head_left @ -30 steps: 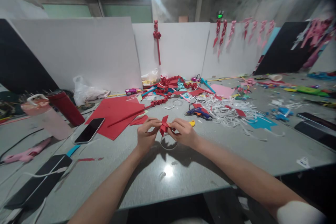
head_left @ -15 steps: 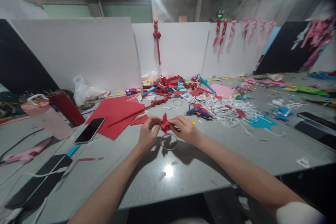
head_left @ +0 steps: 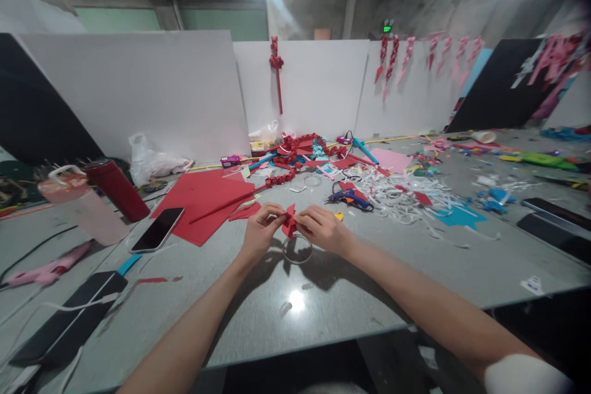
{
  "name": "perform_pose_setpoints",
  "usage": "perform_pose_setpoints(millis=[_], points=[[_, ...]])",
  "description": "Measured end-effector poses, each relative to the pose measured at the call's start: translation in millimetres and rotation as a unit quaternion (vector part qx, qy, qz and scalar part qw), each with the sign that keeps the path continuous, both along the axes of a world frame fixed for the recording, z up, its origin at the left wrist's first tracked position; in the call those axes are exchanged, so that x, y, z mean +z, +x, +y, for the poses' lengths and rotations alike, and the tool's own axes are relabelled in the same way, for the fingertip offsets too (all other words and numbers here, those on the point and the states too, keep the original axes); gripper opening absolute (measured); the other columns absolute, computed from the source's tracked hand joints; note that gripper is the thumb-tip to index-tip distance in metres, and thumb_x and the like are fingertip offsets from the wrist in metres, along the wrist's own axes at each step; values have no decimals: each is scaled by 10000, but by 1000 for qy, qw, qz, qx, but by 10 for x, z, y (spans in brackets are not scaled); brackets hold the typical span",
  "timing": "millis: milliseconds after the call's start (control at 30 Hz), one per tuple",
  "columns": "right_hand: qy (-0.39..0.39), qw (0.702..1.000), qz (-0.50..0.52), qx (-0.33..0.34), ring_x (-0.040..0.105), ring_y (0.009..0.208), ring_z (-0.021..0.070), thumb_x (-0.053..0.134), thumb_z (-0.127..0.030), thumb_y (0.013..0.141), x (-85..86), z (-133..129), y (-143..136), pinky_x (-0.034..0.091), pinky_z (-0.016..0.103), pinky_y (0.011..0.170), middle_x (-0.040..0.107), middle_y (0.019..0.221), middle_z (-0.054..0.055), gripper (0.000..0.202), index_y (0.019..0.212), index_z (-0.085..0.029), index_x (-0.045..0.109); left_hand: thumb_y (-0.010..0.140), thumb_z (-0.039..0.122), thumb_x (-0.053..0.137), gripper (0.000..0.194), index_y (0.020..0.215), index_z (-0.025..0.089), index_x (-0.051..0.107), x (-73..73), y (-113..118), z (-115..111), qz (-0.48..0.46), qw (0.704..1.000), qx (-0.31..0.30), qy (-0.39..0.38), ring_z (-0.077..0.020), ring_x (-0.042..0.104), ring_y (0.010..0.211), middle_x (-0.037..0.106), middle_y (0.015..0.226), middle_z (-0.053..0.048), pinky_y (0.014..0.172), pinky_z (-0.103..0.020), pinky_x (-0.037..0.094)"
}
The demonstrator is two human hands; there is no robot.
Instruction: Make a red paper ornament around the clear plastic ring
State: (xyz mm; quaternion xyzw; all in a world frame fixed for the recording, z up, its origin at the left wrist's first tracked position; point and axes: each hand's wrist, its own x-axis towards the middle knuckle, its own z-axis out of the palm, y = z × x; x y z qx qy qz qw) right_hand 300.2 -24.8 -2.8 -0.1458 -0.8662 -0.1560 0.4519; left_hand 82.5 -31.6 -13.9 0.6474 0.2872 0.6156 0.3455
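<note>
Between my hands is a small folded red paper piece [head_left: 289,221] with pointed flaps, held just above the table. My left hand [head_left: 265,228] pinches its left side between thumb and fingers. From the right, my right hand [head_left: 323,229] pinches the other side, its fingers curled. Below the paper lies a clear round ring [head_left: 297,250], perhaps a roll of tape, in the hands' shadow. A yellow object [head_left: 339,216], partly hidden, shows behind my right hand. Beyond it lies a blue glue gun [head_left: 349,198].
Red paper sheets [head_left: 203,200] and a phone [head_left: 158,229] lie to the left, near a pink bottle [head_left: 83,206] and a red tumbler [head_left: 117,189]. White paper strips [head_left: 401,191] pile up at right. White boards [head_left: 309,86] stand along the back.
The red paper piece has turned slightly between my fingers. My right hand's fingers have shifted a little to the left; less of the yellow object shows.
</note>
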Motion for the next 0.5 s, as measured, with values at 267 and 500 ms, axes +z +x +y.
perform_pose_setpoints(millis=[267, 500], points=[[-14, 1000, 7, -9, 692, 847, 231, 587, -117, 1040, 34, -42, -25, 591, 377, 769, 743, 951, 84, 209, 1217, -220, 629, 868, 412, 856, 228, 850, 202, 767, -33, -11, 21, -14, 1000, -10, 0, -192, 677, 916, 699, 933, -59, 807, -312, 580], [-30, 999, 7, -28, 689, 912, 251, 642, -165, 1026, 30, -35, -16, 574, 402, 799, 743, 1032, 96, 241, 1257, -231, 646, 835, 435, 878, 266, 855, 190, 777, -55, -34, 36, -8, 998, -34, -51, -194, 677, 827, 740, 867, -56, 783, -328, 570]])
